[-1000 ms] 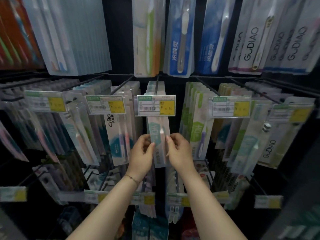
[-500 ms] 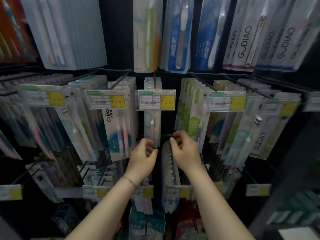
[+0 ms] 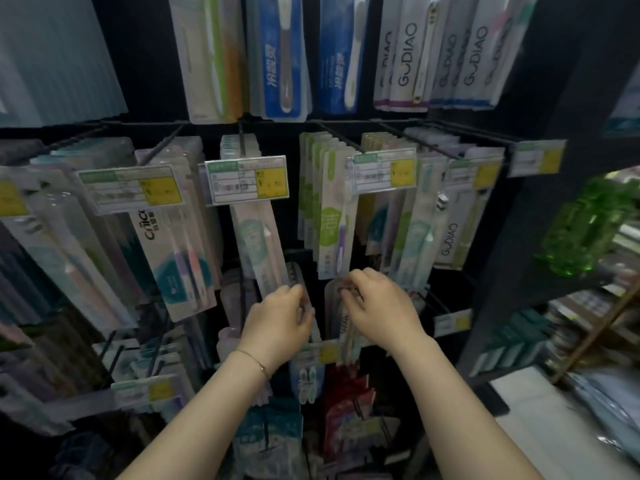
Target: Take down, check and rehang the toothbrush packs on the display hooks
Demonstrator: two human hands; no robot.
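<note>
A mint toothbrush pack point(image 3: 258, 244) hangs free on the middle display hook point(image 3: 242, 147), under a price tag point(image 3: 247, 180). Both hands are below it, at the lower row. My right hand point(image 3: 377, 306) pinches the top of a clear toothbrush pack point(image 3: 343, 327) hanging on a lower hook. My left hand point(image 3: 280, 317), with a thin bracelet on its wrist, has its fingers curled against a grey pack point(image 3: 297, 275) just left of that one. Whether it grips the grey pack is hidden by blur.
Rows of toothbrush packs crowd the hooks on either side and above, including a Clica pack point(image 3: 173, 258) and Gudiao packs point(image 3: 446, 237). Price tags stick out at the hook ends. A dark shelf upright point(image 3: 519, 237) stands at the right, with a green bottle point(image 3: 585, 230) beyond it.
Both hands let go of the mint pack, which now hangs on the middle hook, and dropped to the packs on the lower row. My view swung to the right.
</note>
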